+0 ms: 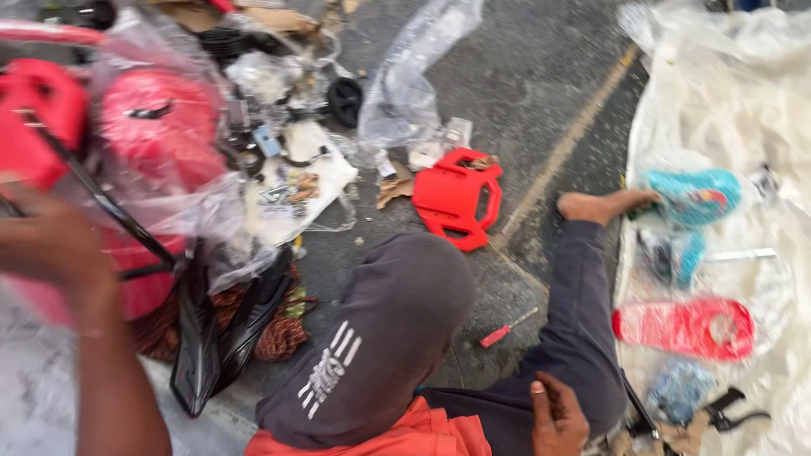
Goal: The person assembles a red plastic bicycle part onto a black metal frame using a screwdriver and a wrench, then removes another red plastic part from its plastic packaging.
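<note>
- I am seeing my left hand (46, 245) coming in blurred at the left edge, lying against the wrapped red part (156, 143); whether its fingers are closing on the wrap or only resting there I cannot tell
- That red part is sitting at the upper left under clear plastic wrap (203, 211), with a thin black rod (110, 207) slanting across its front
- My right hand is not showing anywhere in this view
- A person in a dark grey hood (389, 338) is sitting right below me on the pavement (541, 76), one leg stretching right so the bare foot (604, 205) is touching the edge of the white sheet (701, 101)
- That person's hand (557, 418) is resting low by the knee, fingers curling loosely, holding nothing I can make out
- A red-handled screwdriver (507, 328) is lying on the ground between the hood and the leg
- A flat red plastic piece (456, 198) is lying just above the hood, near scraps of card and bags
- On the sheet, a bagged teal piece (693, 196) is lying beside the foot, with a bagged red piece (684, 328) well below it
- A small black wheel (345, 101) is lying among the litter up top
</note>
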